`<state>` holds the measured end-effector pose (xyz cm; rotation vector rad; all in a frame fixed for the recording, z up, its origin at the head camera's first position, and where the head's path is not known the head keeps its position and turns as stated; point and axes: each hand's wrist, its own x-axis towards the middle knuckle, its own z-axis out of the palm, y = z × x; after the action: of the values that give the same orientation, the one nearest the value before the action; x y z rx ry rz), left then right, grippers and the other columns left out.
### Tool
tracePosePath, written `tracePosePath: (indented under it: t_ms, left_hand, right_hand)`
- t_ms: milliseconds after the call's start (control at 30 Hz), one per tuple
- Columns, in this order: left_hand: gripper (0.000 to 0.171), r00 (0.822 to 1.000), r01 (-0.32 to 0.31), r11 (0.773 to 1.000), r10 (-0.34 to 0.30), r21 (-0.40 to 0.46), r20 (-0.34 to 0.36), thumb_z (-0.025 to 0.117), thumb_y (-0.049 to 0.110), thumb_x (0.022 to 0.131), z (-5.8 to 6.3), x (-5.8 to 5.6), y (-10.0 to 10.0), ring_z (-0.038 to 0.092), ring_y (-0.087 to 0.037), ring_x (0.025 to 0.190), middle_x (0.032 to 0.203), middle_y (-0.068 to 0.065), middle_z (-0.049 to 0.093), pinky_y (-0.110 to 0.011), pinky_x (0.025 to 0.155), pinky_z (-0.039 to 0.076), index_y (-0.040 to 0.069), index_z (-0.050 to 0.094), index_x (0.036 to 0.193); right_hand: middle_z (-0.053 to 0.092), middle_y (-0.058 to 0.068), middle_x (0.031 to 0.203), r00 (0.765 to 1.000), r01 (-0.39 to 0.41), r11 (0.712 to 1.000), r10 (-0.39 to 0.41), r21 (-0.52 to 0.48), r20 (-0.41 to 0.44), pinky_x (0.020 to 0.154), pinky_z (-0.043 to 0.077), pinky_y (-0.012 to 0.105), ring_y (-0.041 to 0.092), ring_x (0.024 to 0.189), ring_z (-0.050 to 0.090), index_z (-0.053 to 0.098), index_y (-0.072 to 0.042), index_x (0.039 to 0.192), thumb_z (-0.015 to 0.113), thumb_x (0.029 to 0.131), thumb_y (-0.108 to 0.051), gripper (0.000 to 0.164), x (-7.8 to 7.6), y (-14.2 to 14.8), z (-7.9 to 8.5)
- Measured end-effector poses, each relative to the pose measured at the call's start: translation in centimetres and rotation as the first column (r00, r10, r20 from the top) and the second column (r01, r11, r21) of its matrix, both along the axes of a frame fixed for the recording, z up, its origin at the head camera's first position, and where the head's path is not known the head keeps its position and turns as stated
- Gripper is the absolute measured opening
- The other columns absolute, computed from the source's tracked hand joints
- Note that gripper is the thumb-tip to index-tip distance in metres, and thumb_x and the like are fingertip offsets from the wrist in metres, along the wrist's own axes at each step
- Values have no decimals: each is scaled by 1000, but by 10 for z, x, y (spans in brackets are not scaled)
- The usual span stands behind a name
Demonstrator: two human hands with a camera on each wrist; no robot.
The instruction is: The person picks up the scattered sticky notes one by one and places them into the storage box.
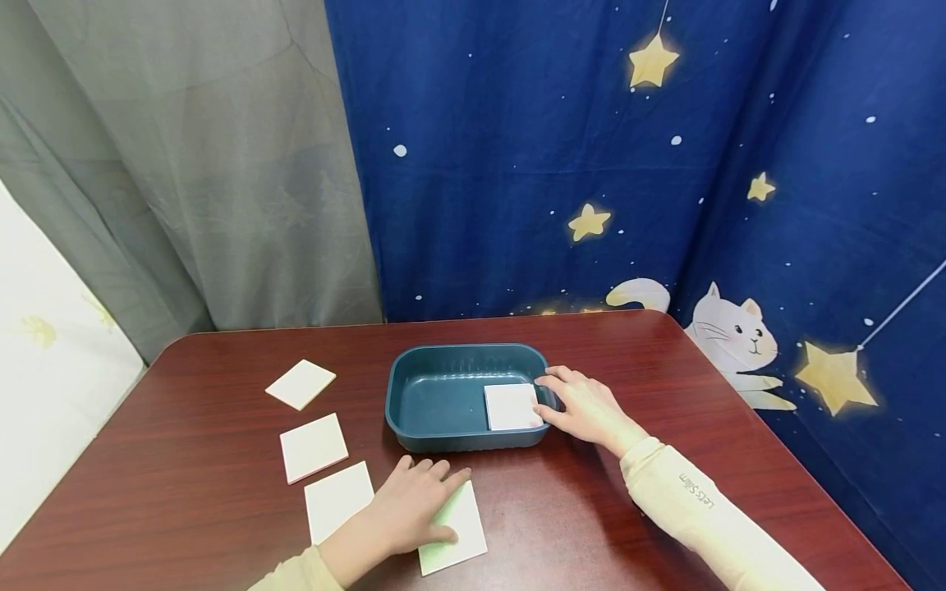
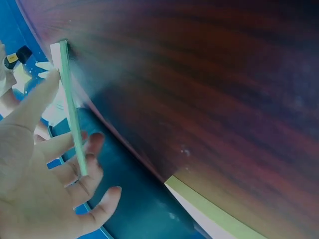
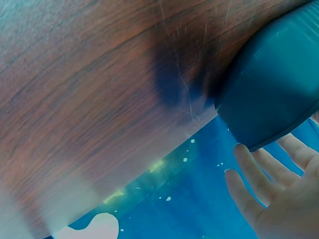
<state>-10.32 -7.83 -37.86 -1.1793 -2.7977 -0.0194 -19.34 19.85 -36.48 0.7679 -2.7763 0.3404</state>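
Observation:
My left hand (image 1: 414,505) spans a green-edged white square pad (image 1: 460,533), its thumb and fingers gripping across it. In the left wrist view this pad (image 2: 72,109) shows edge-on between thumb and fingers. My right hand (image 1: 587,410) reaches over the right end of a dark teal plastic basin (image 1: 436,443), fingertips at its rim. Another white square pad (image 1: 512,406) lies inside the basin against that end. In the right wrist view the fingers (image 3: 256,177) are spread and fairly straight beside the basin (image 3: 279,79).
On the left of the reddish-brown wooden table (image 1: 199,460) lie more white square pads: a far one (image 1: 301,384), a middle one (image 1: 314,447) and a near one (image 1: 336,497) beside the left hand. A grey curtain (image 1: 244,164) and a blue starry curtain (image 1: 502,164) hang behind.

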Motion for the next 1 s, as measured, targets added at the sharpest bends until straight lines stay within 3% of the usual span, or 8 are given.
tracePosePath:
  t_ms: [300,500,700,1000]
  left_hand:
    - [45,998,32,995,-36,93,43,70,26,71,3,-1,0,51,-14,75,82,4,53,-29,58,32,14,59,113]
    - [34,995,75,980,-86,184,52,64,11,76,5,-1,0,52,-11,66,79,6,53,-25,54,37,15,61,110]
    - [33,987,98,966,-125,239,101,59,6,79,16,-2,1,43,-6,56,77,8,52,-21,50,36,18,62,109]
    - [33,984,110,961,-141,252,112,58,6,81,35,-5,1,35,-3,52,72,10,48,-17,49,31,18,61,112]
  right_hand:
    - [52,9,114,1000,3,1000,-3,0,-3,72,45,45,24,97,53,61,-12,111,60,80,-41,43,0,1,-1]
    - [52,9,114,1000,5,1000,-5,3,-4,72,45,44,24,97,53,61,-12,111,60,80,-41,43,0,1,-1]
    - [52,9,114,1000,8,1000,-8,1,-1,72,45,44,24,97,53,61,-12,111,61,79,-41,43,0,1,-1]
    - [52,9,114,1000,8,1000,-8,7,0,73,45,45,24,97,53,61,-12,111,60,80,-41,43,-1,0,0]
